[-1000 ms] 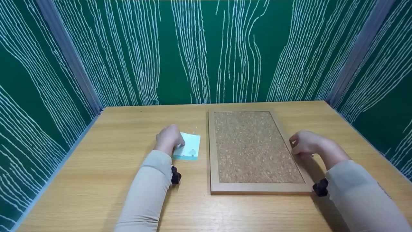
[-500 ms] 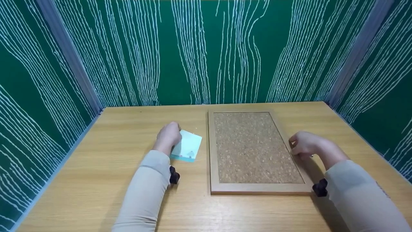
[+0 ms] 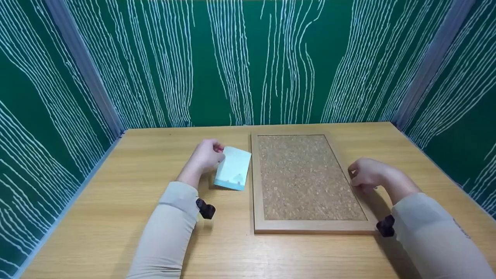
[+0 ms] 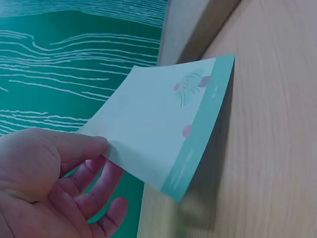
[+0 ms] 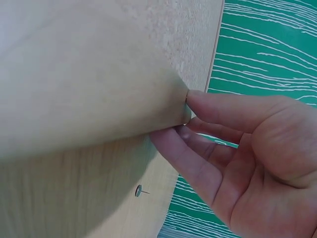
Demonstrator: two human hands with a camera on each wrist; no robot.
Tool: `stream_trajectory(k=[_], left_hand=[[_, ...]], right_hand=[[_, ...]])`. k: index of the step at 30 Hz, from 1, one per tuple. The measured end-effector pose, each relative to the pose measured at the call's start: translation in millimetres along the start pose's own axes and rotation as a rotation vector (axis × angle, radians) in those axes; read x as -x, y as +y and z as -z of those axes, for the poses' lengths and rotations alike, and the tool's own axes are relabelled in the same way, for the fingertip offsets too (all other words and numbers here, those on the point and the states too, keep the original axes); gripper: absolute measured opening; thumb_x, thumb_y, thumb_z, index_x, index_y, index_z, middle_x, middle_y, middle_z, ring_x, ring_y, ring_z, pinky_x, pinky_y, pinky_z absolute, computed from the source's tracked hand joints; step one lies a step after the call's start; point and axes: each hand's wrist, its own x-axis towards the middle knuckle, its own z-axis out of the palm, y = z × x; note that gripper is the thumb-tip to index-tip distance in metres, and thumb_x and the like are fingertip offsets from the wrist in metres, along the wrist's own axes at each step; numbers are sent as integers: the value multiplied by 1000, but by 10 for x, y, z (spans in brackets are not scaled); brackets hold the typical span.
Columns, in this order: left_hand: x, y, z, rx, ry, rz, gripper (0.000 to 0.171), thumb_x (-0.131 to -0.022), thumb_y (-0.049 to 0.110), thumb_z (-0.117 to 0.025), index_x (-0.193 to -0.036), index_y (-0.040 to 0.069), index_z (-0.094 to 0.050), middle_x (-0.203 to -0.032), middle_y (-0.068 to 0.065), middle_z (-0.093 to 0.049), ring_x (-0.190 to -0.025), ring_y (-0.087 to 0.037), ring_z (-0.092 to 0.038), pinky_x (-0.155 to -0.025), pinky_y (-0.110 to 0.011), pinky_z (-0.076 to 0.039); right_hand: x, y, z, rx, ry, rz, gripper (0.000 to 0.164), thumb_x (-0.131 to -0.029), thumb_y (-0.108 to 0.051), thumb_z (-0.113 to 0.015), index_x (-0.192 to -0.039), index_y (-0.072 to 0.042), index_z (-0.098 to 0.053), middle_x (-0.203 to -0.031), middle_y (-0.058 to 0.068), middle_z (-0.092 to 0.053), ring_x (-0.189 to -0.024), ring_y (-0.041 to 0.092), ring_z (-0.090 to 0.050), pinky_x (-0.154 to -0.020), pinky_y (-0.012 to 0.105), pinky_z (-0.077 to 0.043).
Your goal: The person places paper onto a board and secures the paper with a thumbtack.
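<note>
My left hand (image 3: 207,155) pinches the upper left edge of a pale mint note sheet (image 3: 233,170), thumb on top. The sheet is raised off the table and tilted, with a darker teal band along its lower edge. In the left wrist view the paper (image 4: 158,109) shows a faint drawing and pink spots. A framed corkboard (image 3: 306,178) lies flat to the right of the sheet. My right hand (image 3: 370,172) holds the board's right edge; in the right wrist view, thumb and fingers meet the wooden frame (image 5: 109,94) from either side of its edge.
A thumbtack (image 5: 139,191) lies on the wooden table (image 3: 128,193) near the right hand, beside the board. Green walls (image 3: 213,77) with white wavy lines enclose the table at the back and both sides.
My left hand has lifted the note sheet off the table and shifted it slightly away and to the right, nearer the corkboard. The right hand has stayed in place.
</note>
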Motion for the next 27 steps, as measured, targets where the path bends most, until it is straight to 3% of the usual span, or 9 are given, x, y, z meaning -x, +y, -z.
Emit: stream_trajectory(k=[8, 14, 19, 21, 27], left_hand=[[58, 31, 95, 123, 8, -73, 19, -98, 8, -66, -117, 10, -63, -113, -10, -60, -104, -26, -59, -94, -36, -52], [143, 31, 183, 202, 53, -121, 20, -99, 12, -67, -118, 11, -63, -114, -9, -61, -104, -27, -59, -91, -37, -54], [238, 23, 225, 310, 82, -174, 20, -98, 10, -68, -118, 8, -63, -112, -12, -62, -101, -28, -61, -91, -42, -54], [272, 22, 241, 358, 89, -197, 20, -98, 9, -67, -118, 5, -63, -112, -13, -62, -100, -29, -61, -92, -45, -54], [328, 23, 280, 437, 109, -228, 22, -98, 10, -68, -119, 5, -63, -113, -14, -62, -102, -33, -62, -88, -40, -55]], right_hand=[[22, -6, -3, -49, -12, -21, 50, -93, -3, -66, -135, 17, -49, -114, 29, -61, -79, 23, -66, -69, 38, -58], [24, 1, 0, -37, -1, -3, 48, -92, -3, -66, -134, 16, -50, -109, 27, -61, -75, 23, -65, -66, 37, -56], [11, -5, -14, -32, 4, 34, 24, -88, 0, -65, -110, 9, -60, -96, 15, -60, -61, 18, -57, -55, 32, -48], [11, -10, -17, -29, 10, 39, 23, -86, 0, -66, -108, 7, -61, -97, 16, -60, -60, 18, -56, -54, 32, -47], [28, -5, -4, -34, 22, 2, 50, -89, -1, -66, -133, 17, -51, -121, 36, -58, -81, 26, -64, -63, 37, -55]])
